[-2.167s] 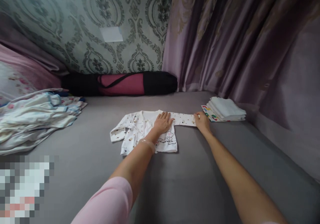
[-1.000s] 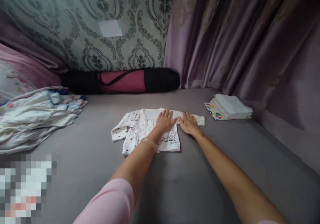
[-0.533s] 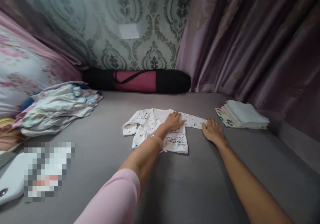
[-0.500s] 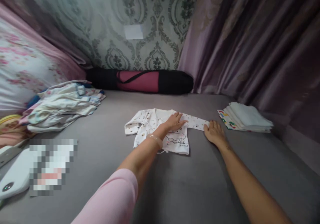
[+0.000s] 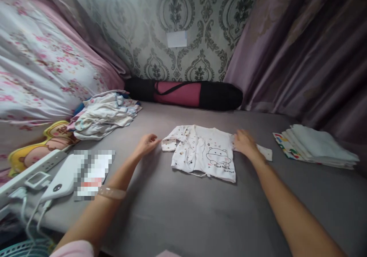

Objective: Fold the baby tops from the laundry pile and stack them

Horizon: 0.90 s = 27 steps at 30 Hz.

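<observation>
A small white baby shirt [image 5: 212, 150] lies spread on the grey bed sheet, with a cartoon animal and lettering on its front and small specks on the sleeves. At its left cuff, my left hand [image 5: 147, 144] is loosely curved, thumb and fingers apart, its fingertips beside or just touching the sleeve edge. Over the right sleeve rests my right hand [image 5: 245, 144], fingers stretched out and somewhat blurred. That hand covers the middle of the sleeve, and the cuff shows beyond it.
A folded cloth stack [image 5: 321, 146] lies at right, a rumpled clothes pile [image 5: 106, 113] at back left. A black and maroon long bag [image 5: 177, 92] lies along the wall. At left are a power strip [image 5: 48, 163], a white power bank [image 5: 64, 176] with cables, and a yellow plush toy [image 5: 37, 154].
My left hand has moved from the shirt's front to its left cuff. My right hand has shifted inward from the right cuff onto the sleeve. The view has turned slightly left.
</observation>
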Tool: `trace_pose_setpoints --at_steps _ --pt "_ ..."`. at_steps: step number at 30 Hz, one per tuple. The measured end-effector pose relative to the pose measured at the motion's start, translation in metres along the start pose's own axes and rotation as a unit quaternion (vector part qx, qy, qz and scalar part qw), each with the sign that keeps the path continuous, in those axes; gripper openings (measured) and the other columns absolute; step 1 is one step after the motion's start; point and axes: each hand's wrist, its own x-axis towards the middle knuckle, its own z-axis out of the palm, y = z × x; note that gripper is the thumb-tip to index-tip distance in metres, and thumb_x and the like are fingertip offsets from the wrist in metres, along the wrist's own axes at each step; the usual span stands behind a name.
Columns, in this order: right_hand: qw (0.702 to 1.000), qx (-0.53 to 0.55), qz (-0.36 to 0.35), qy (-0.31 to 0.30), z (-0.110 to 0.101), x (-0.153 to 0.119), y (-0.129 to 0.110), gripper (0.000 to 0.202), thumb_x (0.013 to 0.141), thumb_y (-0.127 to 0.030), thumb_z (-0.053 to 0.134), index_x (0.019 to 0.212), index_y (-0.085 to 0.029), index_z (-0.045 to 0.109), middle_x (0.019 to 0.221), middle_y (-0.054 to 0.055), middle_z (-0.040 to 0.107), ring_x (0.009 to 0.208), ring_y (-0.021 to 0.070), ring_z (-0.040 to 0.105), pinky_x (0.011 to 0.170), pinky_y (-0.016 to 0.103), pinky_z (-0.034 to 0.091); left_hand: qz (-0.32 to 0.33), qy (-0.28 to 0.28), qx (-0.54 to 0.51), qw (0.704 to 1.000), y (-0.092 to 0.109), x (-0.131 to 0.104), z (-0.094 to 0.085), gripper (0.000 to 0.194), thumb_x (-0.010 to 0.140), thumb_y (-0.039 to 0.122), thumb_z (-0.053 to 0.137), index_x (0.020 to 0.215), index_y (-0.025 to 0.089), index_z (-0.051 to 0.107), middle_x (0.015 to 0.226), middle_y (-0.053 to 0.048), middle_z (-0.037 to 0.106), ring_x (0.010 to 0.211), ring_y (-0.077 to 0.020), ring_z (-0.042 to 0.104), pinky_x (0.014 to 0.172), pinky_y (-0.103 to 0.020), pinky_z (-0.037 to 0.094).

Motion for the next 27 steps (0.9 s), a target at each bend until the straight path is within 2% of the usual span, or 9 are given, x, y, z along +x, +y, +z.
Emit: trace_pose_setpoints --at_steps 3,6,9,15,17,20,23,25,27 --pt "0.992 0.056 -0.062 -0.092 0.025 0.017 -0.074 0.043 0.098 -0.020 0.030 0.135 -0.011 0.051 0.143 0.012 0.048 0.132 0.0205 0.043 0.110 0.032 0.032 -0.020 -0.035 0.015 0.999 0.009 -0.003 0.011 0.043 0.079 0.055 0.055 0.084 0.014 0.067 0.081 -0.008 0.068 0.078 -0.0214 0.062 0.067 -0.027 0.045" --pt "0.977 0.083 -0.119 -0.153 0.050 0.029 -0.146 0.043 0.097 -0.021 0.030 0.133 -0.015 0.052 0.141 0.008 0.052 0.130 0.0186 0.045 0.108 0.028 0.033 -0.052 -0.026 0.063 0.996 0.022 0.000 0.023 0.041 0.075 0.055 0.061 0.081 0.015 0.067 0.079 -0.008 0.068 0.082 -0.0229 0.062 0.068 -0.027 0.043" --pt "0.974 0.084 -0.134 -0.164 0.069 0.036 -0.185 0.042 0.097 -0.018 0.029 0.129 -0.012 0.055 0.134 0.010 0.057 0.124 0.0180 0.050 0.103 0.025 0.036 -0.074 -0.005 0.096 0.993 0.026 0.005 0.030 0.038 0.071 0.053 0.067 0.079 0.016 0.067 0.081 -0.009 0.067 0.087 -0.0248 0.061 0.070 -0.028 0.043" --pt "0.981 0.066 -0.121 -0.134 0.094 0.032 -0.188 0.044 0.092 -0.010 0.032 0.133 -0.007 0.048 0.138 0.016 0.051 0.131 0.0218 0.042 0.108 0.031 0.029 -0.091 -0.065 0.049 0.992 0.029 0.010 0.026 0.020 0.075 0.037 0.063 0.073 0.018 0.062 0.069 -0.002 0.062 0.074 -0.0191 0.059 0.060 -0.024 0.039" --pt "0.983 0.059 -0.126 -0.119 0.098 0.028 -0.186 0.045 0.093 -0.012 0.033 0.135 -0.007 0.045 0.142 0.015 0.046 0.133 0.0227 0.038 0.110 0.033 0.026 -0.053 -0.040 0.045 0.997 0.030 0.013 0.020 0.010 0.079 0.028 0.056 0.080 0.018 0.060 0.073 -0.002 0.063 0.074 -0.0172 0.059 0.061 -0.024 0.040" --pt "0.985 0.054 -0.125 -0.107 0.102 0.024 -0.186 0.045 0.094 -0.014 0.030 0.137 -0.008 0.044 0.145 0.014 0.043 0.134 0.0232 0.036 0.111 0.034 0.024 0.041 0.051 0.114 0.991 0.030 0.021 0.005 0.016 0.084 0.016 0.046 0.095 0.018 0.058 0.088 -0.006 0.066 0.085 -0.0193 0.060 0.073 -0.027 0.043" --pt "0.987 0.049 -0.115 -0.102 0.103 0.021 -0.188 0.046 0.096 -0.018 0.028 0.139 -0.008 0.042 0.147 0.015 0.041 0.137 0.0236 0.033 0.113 0.036 0.021 0.132 0.125 0.214 0.960 0.021 0.029 -0.007 0.025 0.089 0.011 0.037 0.101 0.018 0.058 0.112 -0.013 0.064 0.109 -0.0242 0.055 0.096 -0.036 0.037" --pt "0.987 0.047 -0.112 -0.102 0.103 0.020 -0.188 0.048 0.097 -0.020 0.026 0.141 -0.006 0.040 0.149 0.016 0.038 0.139 0.0238 0.030 0.114 0.036 0.020 0.180 0.127 0.252 0.942 0.009 0.033 -0.010 0.027 0.090 0.010 0.036 0.099 0.020 0.059 0.128 -0.012 0.058 0.123 -0.0248 0.047 0.106 -0.040 0.028" --pt "0.987 0.047 -0.113 -0.104 0.103 0.019 -0.189 0.050 0.097 -0.021 0.024 0.142 -0.005 0.039 0.150 0.016 0.037 0.140 0.0240 0.029 0.115 0.036 0.019 0.199 0.080 0.269 0.939 -0.005 0.034 -0.009 0.026 0.089 0.009 0.038 0.096 0.021 0.060 0.129 -0.010 0.058 0.126 -0.0239 0.045 0.109 -0.040 0.024"
